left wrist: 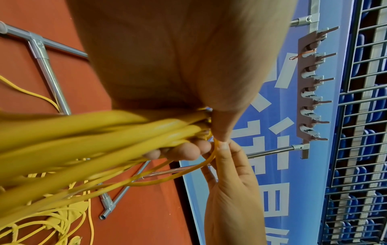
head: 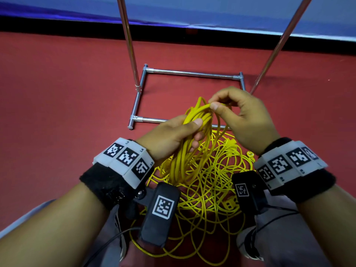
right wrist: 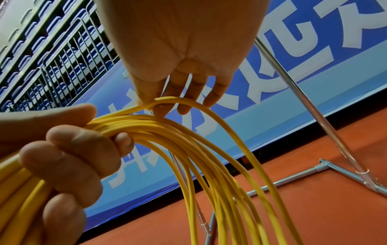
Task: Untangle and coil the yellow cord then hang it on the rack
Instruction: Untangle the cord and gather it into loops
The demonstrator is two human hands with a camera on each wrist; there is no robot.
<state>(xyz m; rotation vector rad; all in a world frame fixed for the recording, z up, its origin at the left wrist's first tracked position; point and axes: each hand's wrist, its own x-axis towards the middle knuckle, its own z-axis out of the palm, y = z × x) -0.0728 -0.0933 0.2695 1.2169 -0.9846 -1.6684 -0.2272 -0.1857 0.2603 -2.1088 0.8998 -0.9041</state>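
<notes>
My left hand (head: 179,132) grips a bundle of several loops of the yellow cord (head: 192,120), thumb on top and fingers curled under it. My right hand (head: 215,105) pinches a single strand at the top of that bundle between thumb and forefinger. The right wrist view shows the left hand (right wrist: 69,149) wrapped round the loops (right wrist: 167,132) and the right hand (right wrist: 155,106) pinching the top strand. The rest of the cord (head: 208,189) lies tangled on the red floor below my hands. The metal rack (head: 188,74) stands just beyond, and its hook bar (left wrist: 312,86) shows in the left wrist view.
The rack's base tubes (head: 134,105) and two slanted poles (head: 129,41) rise from the red floor (head: 57,93). A blue banner (head: 212,14) runs behind it. My knees (head: 289,237) are at the bottom edge. A yellow plug (head: 230,204) lies in the tangle.
</notes>
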